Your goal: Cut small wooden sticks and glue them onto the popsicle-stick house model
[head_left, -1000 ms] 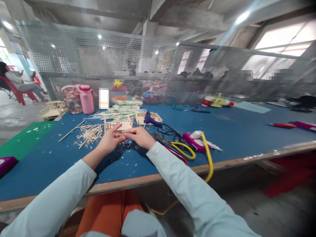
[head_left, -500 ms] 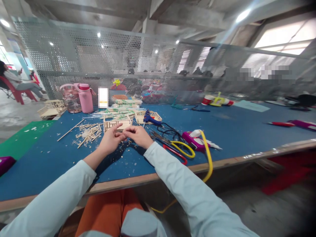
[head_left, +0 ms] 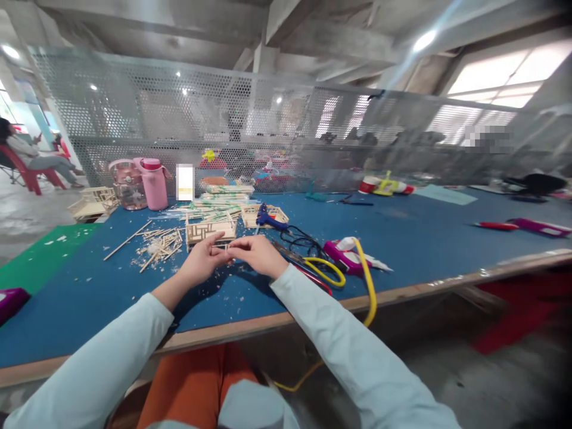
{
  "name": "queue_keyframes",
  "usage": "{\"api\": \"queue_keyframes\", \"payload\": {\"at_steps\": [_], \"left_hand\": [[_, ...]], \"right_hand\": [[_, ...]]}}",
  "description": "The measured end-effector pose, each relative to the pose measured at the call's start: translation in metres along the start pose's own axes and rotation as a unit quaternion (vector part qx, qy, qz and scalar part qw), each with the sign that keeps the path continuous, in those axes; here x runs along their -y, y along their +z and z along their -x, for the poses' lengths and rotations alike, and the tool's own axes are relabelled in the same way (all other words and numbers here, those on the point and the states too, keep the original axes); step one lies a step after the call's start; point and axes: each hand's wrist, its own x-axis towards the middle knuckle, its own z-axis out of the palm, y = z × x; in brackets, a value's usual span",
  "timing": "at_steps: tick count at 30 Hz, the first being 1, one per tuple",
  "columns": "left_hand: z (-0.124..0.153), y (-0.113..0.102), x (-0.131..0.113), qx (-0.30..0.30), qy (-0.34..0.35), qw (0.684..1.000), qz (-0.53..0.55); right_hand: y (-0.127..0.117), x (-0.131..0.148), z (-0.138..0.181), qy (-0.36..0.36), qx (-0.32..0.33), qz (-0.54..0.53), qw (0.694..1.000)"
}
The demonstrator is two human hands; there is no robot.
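My left hand [head_left: 204, 260] and my right hand [head_left: 259, 255] meet at the fingertips above the table's near part. Thumb and fingers are pinched on both; something thin and pale shows between the tips, too small to name. Just behind them stands a small wooden stick frame [head_left: 211, 229] with railing-like sides. A second stick frame [head_left: 276, 216] lies further right, with a blue glue gun [head_left: 272, 218] resting at it. Left of my hands is a heap of short wooden sticks [head_left: 163, 245].
Yellow-handled scissors [head_left: 328, 271], a black cord [head_left: 300, 239] and a purple tool [head_left: 346, 257] lie right of my hands. Bundled sticks [head_left: 218, 202], a pink bottle [head_left: 154, 186] and a clear bottle [head_left: 129, 186] stand behind. A perforated metal screen [head_left: 179, 107] borders the blue table [head_left: 420, 250].
My hands stay pinched together and have shifted slightly right and down relative to the stick frame, showing more of it. The camera view has tilted slightly.
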Motion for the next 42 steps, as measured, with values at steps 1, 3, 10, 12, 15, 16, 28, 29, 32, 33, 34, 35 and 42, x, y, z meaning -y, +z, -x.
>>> {"api": "queue_keyframes", "payload": {"at_steps": [1, 3, 10, 12, 15, 16, 28, 29, 32, 33, 34, 35, 42], "left_hand": [[-0.001, -0.001, 0.002, 0.002, 0.013, 1.000, -0.008], [-0.003, -0.004, 0.004, -0.005, 0.026, 0.999, -0.024], [0.005, -0.021, -0.019, -0.230, 0.167, 0.887, -0.364], [0.003, -0.030, -0.034, -0.294, 0.237, 0.844, -0.382], [-0.013, -0.044, -0.053, -0.225, 0.246, 0.850, -0.407], [-0.020, -0.048, -0.056, -0.178, 0.227, 0.864, -0.412], [-0.060, -0.051, -0.051, 0.094, 0.110, 0.879, -0.454], [-0.062, -0.052, -0.051, 0.101, 0.109, 0.879, -0.453], [-0.064, -0.054, -0.051, 0.093, 0.125, 0.881, -0.446], [-0.064, -0.054, -0.052, 0.086, 0.130, 0.880, -0.450], [-0.063, -0.054, -0.052, 0.077, 0.132, 0.877, -0.455], [-0.062, -0.053, -0.053, 0.069, 0.132, 0.874, -0.462], [-0.057, -0.049, -0.052, 0.038, 0.135, 0.876, -0.461]], "right_hand": [[0.006, -0.002, -0.007, 0.005, 0.025, -0.032, 0.999], [0.013, -0.006, -0.022, 0.007, 0.060, -0.085, 0.995], [0.025, -0.019, -0.055, -0.021, -0.062, -0.064, 0.996], [0.032, -0.023, -0.058, -0.020, -0.090, -0.052, 0.994], [0.040, -0.028, -0.060, -0.021, -0.128, -0.044, 0.991], [0.042, -0.029, -0.060, -0.021, -0.137, -0.043, 0.989], [0.045, -0.030, -0.059, 0.027, -0.112, -0.082, 0.990], [0.045, -0.030, -0.059, 0.020, -0.116, -0.070, 0.990], [0.045, -0.032, -0.059, -0.013, -0.131, -0.044, 0.990], [0.045, -0.033, -0.060, -0.026, -0.134, -0.042, 0.990], [0.046, -0.034, -0.060, -0.038, -0.137, -0.044, 0.989], [0.046, -0.034, -0.060, -0.049, -0.138, -0.047, 0.988], [0.046, -0.034, -0.059, -0.058, -0.150, -0.008, 0.987]]}}
